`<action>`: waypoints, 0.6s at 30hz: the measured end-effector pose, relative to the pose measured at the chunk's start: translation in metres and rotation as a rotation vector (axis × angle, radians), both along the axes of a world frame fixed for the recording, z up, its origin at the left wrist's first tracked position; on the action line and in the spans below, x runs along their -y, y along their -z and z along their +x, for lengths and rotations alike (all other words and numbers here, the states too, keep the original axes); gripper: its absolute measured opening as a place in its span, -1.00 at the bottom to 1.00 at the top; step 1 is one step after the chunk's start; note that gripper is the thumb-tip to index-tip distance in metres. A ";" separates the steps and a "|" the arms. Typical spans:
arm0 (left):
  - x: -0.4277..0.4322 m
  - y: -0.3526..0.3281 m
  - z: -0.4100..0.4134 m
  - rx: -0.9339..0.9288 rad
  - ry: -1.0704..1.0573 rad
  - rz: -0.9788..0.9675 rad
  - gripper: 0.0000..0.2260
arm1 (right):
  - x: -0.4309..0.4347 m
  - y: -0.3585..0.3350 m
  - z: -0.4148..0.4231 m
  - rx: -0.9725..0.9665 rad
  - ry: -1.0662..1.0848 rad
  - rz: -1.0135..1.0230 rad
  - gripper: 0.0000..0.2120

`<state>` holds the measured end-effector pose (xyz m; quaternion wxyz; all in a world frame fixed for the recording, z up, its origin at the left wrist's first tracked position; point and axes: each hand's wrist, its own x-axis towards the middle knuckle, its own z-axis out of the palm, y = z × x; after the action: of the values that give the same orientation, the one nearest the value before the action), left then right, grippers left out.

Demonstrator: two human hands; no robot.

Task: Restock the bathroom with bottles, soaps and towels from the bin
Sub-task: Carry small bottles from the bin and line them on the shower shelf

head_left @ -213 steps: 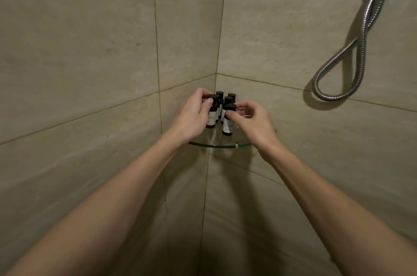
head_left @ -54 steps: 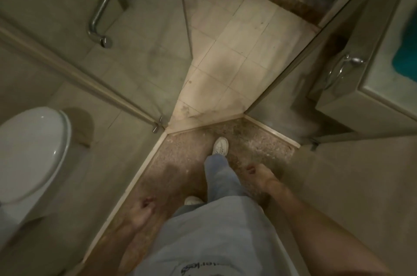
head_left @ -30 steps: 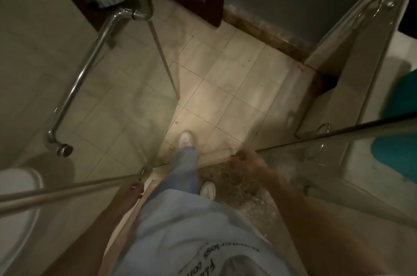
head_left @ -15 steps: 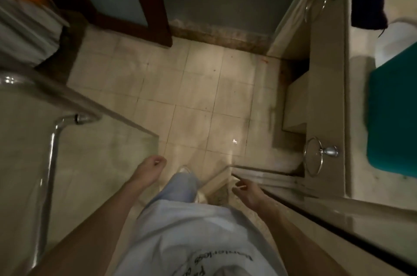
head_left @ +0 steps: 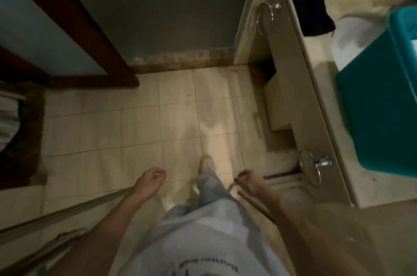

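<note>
A teal plastic bin (head_left: pixel 381 104) stands on the beige vanity counter (head_left: pixel 300 54) at the right edge of the view; its contents are out of sight. My left hand (head_left: pixel 150 182) hangs low over the tiled floor with fingers loosely curled and holds nothing. My right hand (head_left: pixel 249 183) hangs beside my leg, fingers loosely bent and empty, well below and left of the bin. No bottles, soaps or towels from the bin show.
A black cloth (head_left: pixel 312 15) and a white object (head_left: pixel 354 38) lie on the counter behind the bin. Two chrome towel rings (head_left: pixel 266 17) (head_left: pixel 312 166) hang on the vanity front. A dark wooden door frame (head_left: pixel 79 34) stands at left, pale fabric (head_left: pixel 8 115) at the far left, shower glass edges (head_left: pixel 56 214) low.
I have left the shower corner shelf with its small bottles, turned round and stepped out past the glass onto the tiled floor. The vanity and teal bin have come closer at right. Both hands stay empty.
</note>
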<state>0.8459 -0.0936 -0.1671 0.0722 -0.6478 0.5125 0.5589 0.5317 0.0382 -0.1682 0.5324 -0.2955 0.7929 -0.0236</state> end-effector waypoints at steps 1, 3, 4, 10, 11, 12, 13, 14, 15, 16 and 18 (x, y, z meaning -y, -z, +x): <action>0.007 0.002 0.001 0.022 0.007 0.017 -0.90 | 0.016 -0.002 -0.009 -0.006 0.017 -0.013 -0.61; 0.021 0.004 0.002 0.068 0.037 0.041 -0.87 | 0.052 -0.006 -0.029 -0.012 0.056 -0.036 -0.60; 0.029 0.006 0.000 0.084 0.045 0.045 -0.85 | 0.070 -0.004 -0.041 -0.021 0.069 -0.058 -0.59; 0.107 0.019 -0.020 0.165 0.023 0.032 -0.88 | 0.174 -0.006 -0.118 -0.032 0.131 -0.170 -0.60; 0.121 0.019 -0.027 0.169 0.025 0.027 -0.87 | 0.188 -0.010 -0.128 -0.042 0.149 -0.195 -0.60; 0.135 0.017 -0.036 0.170 0.037 0.016 -0.86 | 0.198 -0.015 -0.138 -0.049 0.173 -0.212 -0.61; 0.148 0.014 -0.047 0.176 0.049 0.012 -0.85 | 0.206 -0.020 -0.147 -0.050 0.194 -0.230 -0.62; 0.160 0.011 -0.058 0.176 0.061 0.007 -0.86 | 0.211 -0.023 -0.154 -0.047 0.217 -0.249 -0.63; 0.173 0.007 -0.071 0.177 0.079 0.001 -0.87 | 0.214 -0.026 -0.161 -0.048 0.237 -0.266 -0.63; 0.186 0.007 -0.084 0.167 0.101 -0.002 -0.87 | 0.215 -0.028 -0.167 -0.051 0.261 -0.275 -0.64; 0.210 0.004 -0.115 0.154 0.167 -0.015 -0.88 | 0.207 -0.030 -0.178 -0.056 0.330 -0.257 -0.64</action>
<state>0.7308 -0.3040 -0.1707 0.1530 -0.6446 0.5616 0.4957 0.3538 -0.1689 -0.1387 0.4569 -0.2275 0.8356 -0.2030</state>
